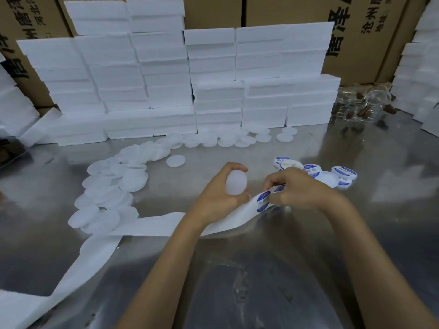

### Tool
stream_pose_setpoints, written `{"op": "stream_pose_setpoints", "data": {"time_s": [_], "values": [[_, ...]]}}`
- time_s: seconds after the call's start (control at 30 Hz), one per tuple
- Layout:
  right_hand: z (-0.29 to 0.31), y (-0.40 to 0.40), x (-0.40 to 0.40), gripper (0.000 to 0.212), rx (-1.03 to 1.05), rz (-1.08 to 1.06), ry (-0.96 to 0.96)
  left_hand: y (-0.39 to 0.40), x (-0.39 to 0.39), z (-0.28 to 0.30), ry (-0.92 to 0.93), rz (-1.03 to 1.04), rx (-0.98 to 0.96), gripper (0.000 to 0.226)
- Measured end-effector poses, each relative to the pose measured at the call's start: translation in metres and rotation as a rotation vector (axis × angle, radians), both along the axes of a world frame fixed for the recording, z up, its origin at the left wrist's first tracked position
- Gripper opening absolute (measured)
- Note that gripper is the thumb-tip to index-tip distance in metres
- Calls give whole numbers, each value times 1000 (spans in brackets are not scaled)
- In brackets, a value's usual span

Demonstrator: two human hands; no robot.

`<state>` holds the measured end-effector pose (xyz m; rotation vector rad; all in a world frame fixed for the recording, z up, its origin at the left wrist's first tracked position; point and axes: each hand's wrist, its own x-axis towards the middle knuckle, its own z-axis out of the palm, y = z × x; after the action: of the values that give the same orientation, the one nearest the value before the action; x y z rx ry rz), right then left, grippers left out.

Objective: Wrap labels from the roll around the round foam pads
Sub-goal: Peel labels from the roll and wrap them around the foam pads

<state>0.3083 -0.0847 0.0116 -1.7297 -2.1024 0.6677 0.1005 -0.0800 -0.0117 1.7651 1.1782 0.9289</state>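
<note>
The left hand (pixel 219 193) grips one bare white foam pad (pixel 236 181), held on edge above the steel bench (pixel 308 257). Just right of that pad, the right hand (pixel 294 188) pinches a blue-and-white label (pixel 263 201) on the white backing strip (pixel 152 224). Roughly six labelled pads (pixel 344 173) lie beyond the right hand; dozens of bare pads (pixel 111 186) lie scattered to the held pad's left.

A shiny metal table (pixel 356 233) fills the lower frame. White foam boxes (pixel 166 74) stack in a wall across the upper middle. Brown cartons (pixel 370 32) with black print stand behind. Clear glass pieces (pixel 363 103) lie at upper right.
</note>
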Motion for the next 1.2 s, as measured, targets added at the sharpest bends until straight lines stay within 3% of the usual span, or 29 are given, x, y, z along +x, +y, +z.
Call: {"op": "stream_pose_setpoints", "data": {"time_s": [0.13,0.47,0.67,1.2], "values": [[1,-1,-5,4,3,22,130,2,-9,1,-120,22,-46,41],[-2,-2,-22,12,98,62,286,12,-22,-6,-295,-95,-201,59],[-6,-3,-36,26,157,124,365,20,-25,-12,-312,2,-187,58],[-5,-3,-33,13,118,176,431,21,-34,-12,-294,-52,-275,58]]}}
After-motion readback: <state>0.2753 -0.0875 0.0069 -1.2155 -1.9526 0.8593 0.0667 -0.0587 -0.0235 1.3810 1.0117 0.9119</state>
